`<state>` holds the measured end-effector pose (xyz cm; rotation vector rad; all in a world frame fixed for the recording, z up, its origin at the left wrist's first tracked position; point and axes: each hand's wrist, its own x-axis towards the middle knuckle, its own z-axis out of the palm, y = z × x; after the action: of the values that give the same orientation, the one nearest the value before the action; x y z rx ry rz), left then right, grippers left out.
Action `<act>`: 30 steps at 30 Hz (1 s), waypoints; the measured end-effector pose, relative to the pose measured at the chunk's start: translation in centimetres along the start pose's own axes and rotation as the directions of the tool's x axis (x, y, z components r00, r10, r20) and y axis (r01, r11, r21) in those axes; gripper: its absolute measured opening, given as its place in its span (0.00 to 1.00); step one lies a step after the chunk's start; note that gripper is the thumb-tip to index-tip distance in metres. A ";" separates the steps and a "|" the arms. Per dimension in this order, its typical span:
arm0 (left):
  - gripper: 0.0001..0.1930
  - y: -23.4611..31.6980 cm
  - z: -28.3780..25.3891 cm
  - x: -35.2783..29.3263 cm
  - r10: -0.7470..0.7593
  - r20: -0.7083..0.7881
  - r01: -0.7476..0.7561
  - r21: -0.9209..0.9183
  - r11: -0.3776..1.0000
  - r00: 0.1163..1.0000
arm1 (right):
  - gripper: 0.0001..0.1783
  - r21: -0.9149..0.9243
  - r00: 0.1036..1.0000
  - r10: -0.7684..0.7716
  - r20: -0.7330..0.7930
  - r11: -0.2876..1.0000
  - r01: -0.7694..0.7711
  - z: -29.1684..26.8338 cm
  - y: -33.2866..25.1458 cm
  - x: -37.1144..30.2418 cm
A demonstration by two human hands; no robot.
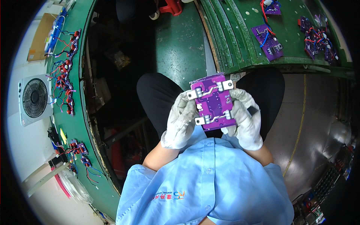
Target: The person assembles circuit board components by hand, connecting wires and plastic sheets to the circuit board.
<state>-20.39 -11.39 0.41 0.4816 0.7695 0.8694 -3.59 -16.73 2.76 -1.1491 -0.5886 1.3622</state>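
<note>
A purple circuit board (213, 103) is held up over my lap, its flat face toward me. Silver-tabbed black components, wired by bright solder tracks, sit near its corners. My left hand (179, 123), in a white knit glove, is closed on the board's left edge. Along the right edge, my right hand (245, 125) grips it too, gloved the same way, with some fingers hidden behind the board. A small black patch (252, 110) shows at the right glove; whether it is part of the glove I cannot tell.
On the green bench (240, 37) ahead right lie a purple board with red and blue wires (268, 43) and a pile of wired boards (318, 41). A green table (80, 127) at left bears a row of wired boards (67, 75). Beyond it stands a fan (35, 97). A red stool (171, 6) is far ahead.
</note>
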 end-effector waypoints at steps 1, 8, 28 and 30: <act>0.16 0.5 -0.1 0.1 0.055 0.055 -0.061 0.123 0.991 0.997 | 0.16 0.231 1.000 -0.019 0.003 0.973 0.018 -0.4 1.2 0.4; 0.38 0.1 -1.7 1.9 0.642 0.188 -0.585 0.648 0.487 0.743 | 0.15 0.477 0.989 0.096 -0.111 0.878 -0.032 -0.6 2.7 0.0; 0.47 -0.5 -2.5 -0.5 0.138 0.306 -0.148 0.007 0.989 0.942 | 0.24 -0.687 0.807 -0.466 0.363 0.451 0.570 -0.2 1.5 -0.1; 0.47 -0.3 -2.4 -0.8 0.082 0.269 -0.081 -0.013 0.997 0.960 | 0.24 -0.706 0.813 -0.451 0.370 0.433 0.561 -0.3 1.6 -0.1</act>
<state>-22.44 -12.08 -1.04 0.6195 0.5013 0.8595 -4.08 -17.18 1.26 -1.4017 -1.6294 0.5872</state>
